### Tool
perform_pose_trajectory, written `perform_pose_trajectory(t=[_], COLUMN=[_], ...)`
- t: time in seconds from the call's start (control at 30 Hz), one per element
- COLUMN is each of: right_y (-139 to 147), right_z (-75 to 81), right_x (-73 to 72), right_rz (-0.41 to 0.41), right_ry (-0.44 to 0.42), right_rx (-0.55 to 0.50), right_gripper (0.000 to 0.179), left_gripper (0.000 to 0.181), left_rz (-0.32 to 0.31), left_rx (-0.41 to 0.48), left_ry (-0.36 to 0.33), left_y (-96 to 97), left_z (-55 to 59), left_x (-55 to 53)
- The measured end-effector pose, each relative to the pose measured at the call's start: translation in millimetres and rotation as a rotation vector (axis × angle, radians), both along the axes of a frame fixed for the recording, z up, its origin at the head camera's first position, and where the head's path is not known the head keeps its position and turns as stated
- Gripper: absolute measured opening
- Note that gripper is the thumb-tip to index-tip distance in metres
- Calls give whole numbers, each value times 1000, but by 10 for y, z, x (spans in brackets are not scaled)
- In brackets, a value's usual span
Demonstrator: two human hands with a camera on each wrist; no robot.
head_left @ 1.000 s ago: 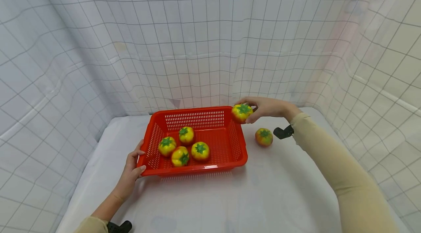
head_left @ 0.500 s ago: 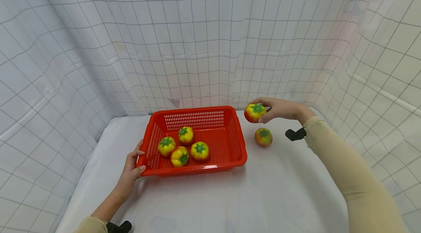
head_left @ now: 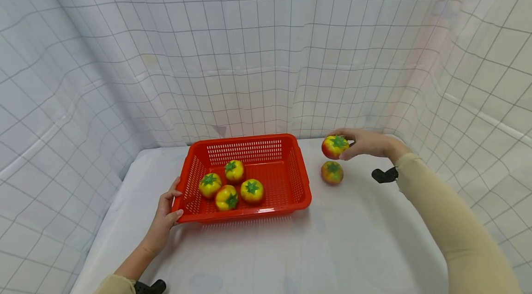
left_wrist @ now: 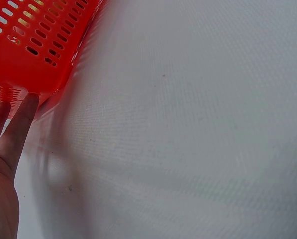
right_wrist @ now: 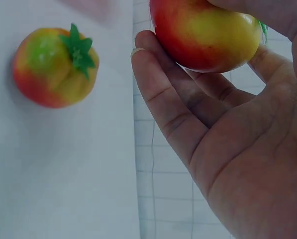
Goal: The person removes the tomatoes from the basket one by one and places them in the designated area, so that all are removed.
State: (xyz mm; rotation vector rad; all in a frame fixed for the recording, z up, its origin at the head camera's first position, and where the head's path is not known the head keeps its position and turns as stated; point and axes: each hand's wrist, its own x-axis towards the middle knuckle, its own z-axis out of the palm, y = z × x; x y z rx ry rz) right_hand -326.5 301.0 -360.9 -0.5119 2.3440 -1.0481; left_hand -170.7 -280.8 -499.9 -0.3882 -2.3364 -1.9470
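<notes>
My right hand [head_left: 365,142] grips a red-and-yellow tomato [head_left: 335,147] with a green star-shaped calyx, held above the table right of the basket. In the right wrist view this tomato [right_wrist: 208,37] sits between thumb and fingers. A second tomato [head_left: 332,173] lies on the table just in front of that hand. My left hand [head_left: 164,213] holds the left front corner of a red plastic basket [head_left: 249,214], thumb at the front rim and fingers along the left side. Inside the basket's left half lie several similar tomatoes [head_left: 252,191].
A white cloth covers the table [head_left: 266,257]. White curtains [head_left: 249,54] with a dark grid stand behind and on both sides. The basket's slotted side wall [left_wrist: 44,30] shows in the left wrist view.
My right hand has carried its tomato from over the basket's right rim rightward and slightly down, to behind the tomato on the table. The left hand and basket have stayed put.
</notes>
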Motion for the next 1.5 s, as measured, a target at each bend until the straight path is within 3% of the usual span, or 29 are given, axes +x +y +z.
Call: perform_pose_trajectory(t=[0.37, 0.97, 1.5], right_y=[286, 549, 670], right_z=[-225, -570, -823], right_x=[108, 130, 210], right_rz=[-88, -197, -239], right_ry=[-2, -93, -146], right_rx=[35, -52, -104], right_gripper=[71, 78, 76], left_gripper=[34, 35, 34], left_rz=[-4, 3, -1], left_rx=[21, 15, 13], left_ry=[-2, -16, -14], left_y=[-17, -8, -7], left_z=[-23, -2, -5], left_x=[-3, -2, -5])
